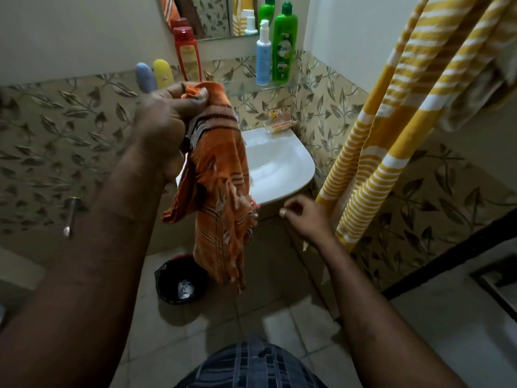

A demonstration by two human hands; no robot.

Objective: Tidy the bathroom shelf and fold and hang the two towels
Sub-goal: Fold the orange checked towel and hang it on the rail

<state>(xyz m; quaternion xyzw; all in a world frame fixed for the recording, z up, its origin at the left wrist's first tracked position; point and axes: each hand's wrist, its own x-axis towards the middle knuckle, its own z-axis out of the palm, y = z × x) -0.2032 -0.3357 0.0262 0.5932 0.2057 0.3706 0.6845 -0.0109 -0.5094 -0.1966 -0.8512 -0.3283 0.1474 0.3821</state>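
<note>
Left hand [165, 119] gripping orange towel [221, 175], right hand [303, 217] loosely curled, empty, green bottle [284, 49] labelled Vatika

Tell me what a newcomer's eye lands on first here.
The orange towel, bunched and dangling from the left hand at centre, in front of the white sink. Next, the yellow striped towel hanging at the right, and the bright green bottle on the glass shelf above.

Leaf-patterned wall tiles [70, 130], plain pale wall [70, 32] above, white sink [279, 163], mirror [212, 15], grey tiled floor [279, 331], black bin [170, 278], dim light.
</note>
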